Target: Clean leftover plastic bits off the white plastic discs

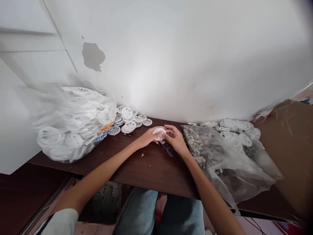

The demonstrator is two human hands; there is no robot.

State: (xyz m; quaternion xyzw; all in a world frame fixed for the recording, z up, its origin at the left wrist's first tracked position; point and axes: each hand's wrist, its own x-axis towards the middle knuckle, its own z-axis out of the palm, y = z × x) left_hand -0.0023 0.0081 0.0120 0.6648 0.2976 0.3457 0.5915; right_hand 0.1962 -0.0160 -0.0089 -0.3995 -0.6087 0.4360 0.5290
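A round white disc [159, 133] with small holes is held over the dark brown table [151, 169]. My left hand [148, 137] grips its left side, with the thumb across its face. On the right side, my right hand [175, 138] pinches the disc's edge between thumb and fingers. A screwdriver with a dark blue handle [168, 152] lies on the table just below my hands. One small metal piece [142, 155] rests on the table below my left hand.
A clear bag full of white discs [73, 130] stands at the left, beside a loose pile of discs [128, 120]. A clear bag of small metal parts [202, 147] lies at the right, near more white discs [234, 127] and a brown cardboard box [290, 140]. A white wall [156, 65] rises behind.
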